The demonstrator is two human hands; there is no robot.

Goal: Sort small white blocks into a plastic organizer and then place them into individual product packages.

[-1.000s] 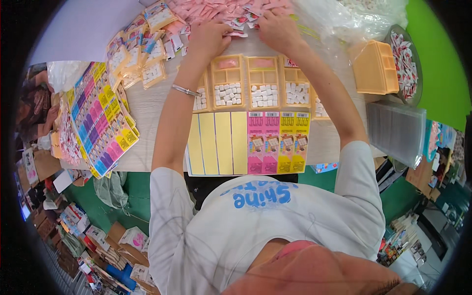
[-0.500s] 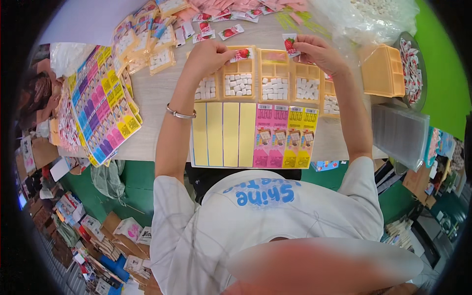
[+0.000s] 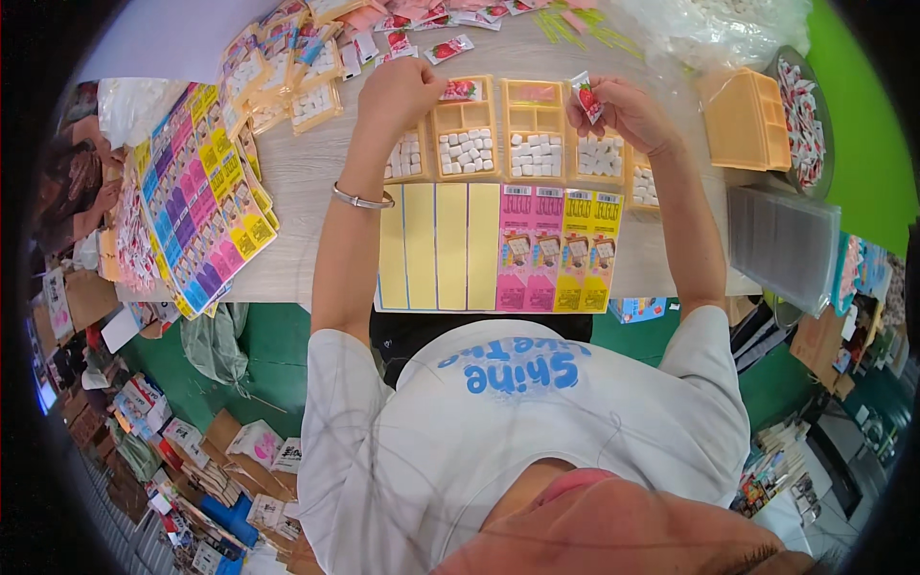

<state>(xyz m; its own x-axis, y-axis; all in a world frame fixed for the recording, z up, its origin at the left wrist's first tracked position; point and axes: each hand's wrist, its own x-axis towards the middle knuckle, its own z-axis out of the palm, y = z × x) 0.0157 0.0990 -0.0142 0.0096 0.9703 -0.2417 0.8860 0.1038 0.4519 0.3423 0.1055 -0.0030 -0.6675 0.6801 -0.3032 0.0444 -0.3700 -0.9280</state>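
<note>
My right hand (image 3: 625, 113) pinches a small white sachet (image 3: 586, 100) with a strawberry picture, held above the top of a pale orange compartment tray (image 3: 573, 165). My left hand (image 3: 402, 94) is curled over the upper part of the leftmost tray, and its fingertips are hidden. Just right of it, another strawberry sachet (image 3: 462, 90) lies in the top compartment of a second tray (image 3: 494, 125). A third tray (image 3: 535, 117) has a pink packet (image 3: 533, 93) at its top. White, marshmallow-like pieces (image 3: 466, 151) fill the lower compartments of the trays in this row.
A printed card sheet (image 3: 450, 249) lies in front of the trays. Filled packs (image 3: 316, 103) and printed sheets (image 3: 196, 201) are at left. Loose sachets (image 3: 448, 48) lie at the back. Stacked trays (image 3: 743, 120), a round sachet bowl (image 3: 803, 115) and clear plastic covers (image 3: 781, 244) stand at right.
My left hand has moved off the sachet, which now rests in the second tray's top compartment, and has shifted slightly left. In my right hand the sachet has tilted and come a little lower.
</note>
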